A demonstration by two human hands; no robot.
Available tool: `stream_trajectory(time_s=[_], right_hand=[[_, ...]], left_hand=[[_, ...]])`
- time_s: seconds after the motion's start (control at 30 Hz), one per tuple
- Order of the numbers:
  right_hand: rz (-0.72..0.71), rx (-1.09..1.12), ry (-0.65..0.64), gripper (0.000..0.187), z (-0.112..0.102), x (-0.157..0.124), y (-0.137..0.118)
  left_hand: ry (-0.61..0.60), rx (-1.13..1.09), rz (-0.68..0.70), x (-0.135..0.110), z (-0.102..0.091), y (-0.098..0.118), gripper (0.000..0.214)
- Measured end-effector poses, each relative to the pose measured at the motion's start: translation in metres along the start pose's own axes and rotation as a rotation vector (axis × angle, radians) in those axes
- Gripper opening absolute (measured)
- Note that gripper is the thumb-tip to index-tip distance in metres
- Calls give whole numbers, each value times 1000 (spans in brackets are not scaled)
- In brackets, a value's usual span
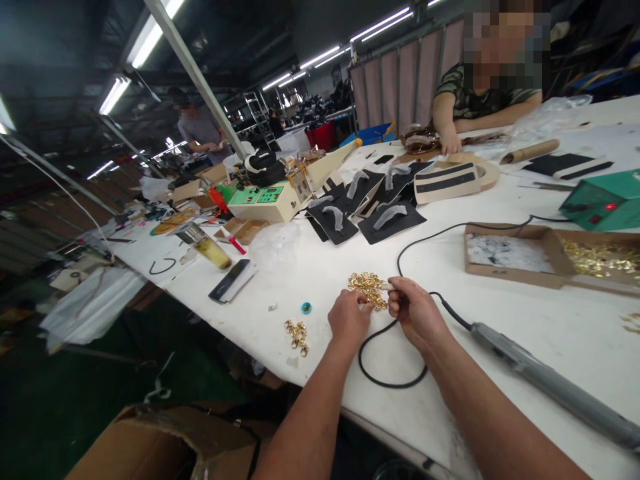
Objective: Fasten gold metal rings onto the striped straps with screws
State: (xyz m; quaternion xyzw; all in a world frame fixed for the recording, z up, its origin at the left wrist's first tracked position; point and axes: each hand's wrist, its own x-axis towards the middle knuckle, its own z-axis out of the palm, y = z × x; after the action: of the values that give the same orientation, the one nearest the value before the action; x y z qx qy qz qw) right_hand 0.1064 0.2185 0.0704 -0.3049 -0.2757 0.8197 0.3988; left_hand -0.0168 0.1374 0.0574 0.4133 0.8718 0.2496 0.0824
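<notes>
A heap of small gold metal fittings [367,285] lies on the white table in front of me. My left hand [347,317] is at its near edge, fingers curled together against the pieces. What those fingertips pinch, if anything, is too small to make out. On the heap's right side, my right hand [416,312] is closed, with a small whitish piece [386,287] sticking out between thumb and fingers. A smaller group of gold fittings [297,337] sits apart to the left. Near that group is a little round blue container [307,308].
A grey pen-shaped power tool [540,373] lies at right, its black cable [367,363] looping near my wrists. Beyond are cardboard trays [520,277], a green box [607,200], black panels [393,223], a glass jar [207,247] and a machine [270,201]. A co-worker [487,100] sits opposite.
</notes>
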Motion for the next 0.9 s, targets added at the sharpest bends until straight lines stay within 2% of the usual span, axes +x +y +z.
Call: stream_trajectory(time_s=[0.17, 0.33, 0.4, 0.63, 0.77, 0.9], right_hand=[[1, -8, -8, 31, 1, 1, 1], [3, -22, -19, 33, 4, -2, 3], [16, -42, -38, 35, 6, -6, 6], [77, -168, -161, 39, 18, -29, 30], [109, -208, -183, 43, 22, -40, 48], [106, -225, -163, 44, 23, -44, 56]], left_hand=[[10, -124, 24, -4, -1, -1, 9], [16, -370, 34, -23, -11, -7, 4], [34, -492, 0, -35, -17, -14, 6], [47, -885, -221, -77, -25, -43, 39], [25, -1099, -320, -86, -30, -45, 48], [-24, -1221, -342, -88, -35, -42, 44]])
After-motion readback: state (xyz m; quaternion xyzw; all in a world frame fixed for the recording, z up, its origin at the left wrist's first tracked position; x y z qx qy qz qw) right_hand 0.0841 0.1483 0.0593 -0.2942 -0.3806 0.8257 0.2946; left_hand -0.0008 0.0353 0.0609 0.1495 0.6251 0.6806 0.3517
